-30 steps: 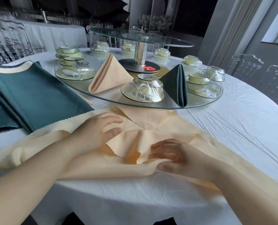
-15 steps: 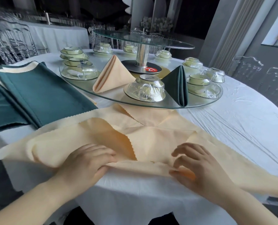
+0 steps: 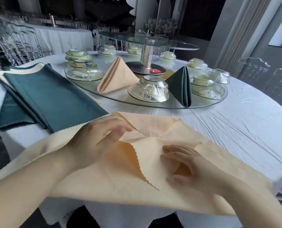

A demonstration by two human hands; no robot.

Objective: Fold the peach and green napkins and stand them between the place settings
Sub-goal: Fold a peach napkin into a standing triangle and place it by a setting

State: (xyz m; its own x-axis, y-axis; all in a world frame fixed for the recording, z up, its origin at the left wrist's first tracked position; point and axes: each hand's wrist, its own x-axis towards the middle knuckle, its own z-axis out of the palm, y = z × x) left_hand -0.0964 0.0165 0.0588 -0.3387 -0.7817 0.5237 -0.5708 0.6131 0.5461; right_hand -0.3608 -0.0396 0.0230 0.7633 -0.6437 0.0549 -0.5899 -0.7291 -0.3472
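Peach napkin (image 3: 120,186) beneath your hands on the tabletop (image 3: 235,129): left hand (image 3: 100,139) pinches it, right hand (image 3: 191,167) arches over it, grip unclear.

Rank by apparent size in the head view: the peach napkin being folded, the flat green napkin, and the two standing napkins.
1. the peach napkin being folded, which is also nearest the camera
2. the flat green napkin
3. the standing peach napkin and the standing green napkin: they look alike, so they are not ranked
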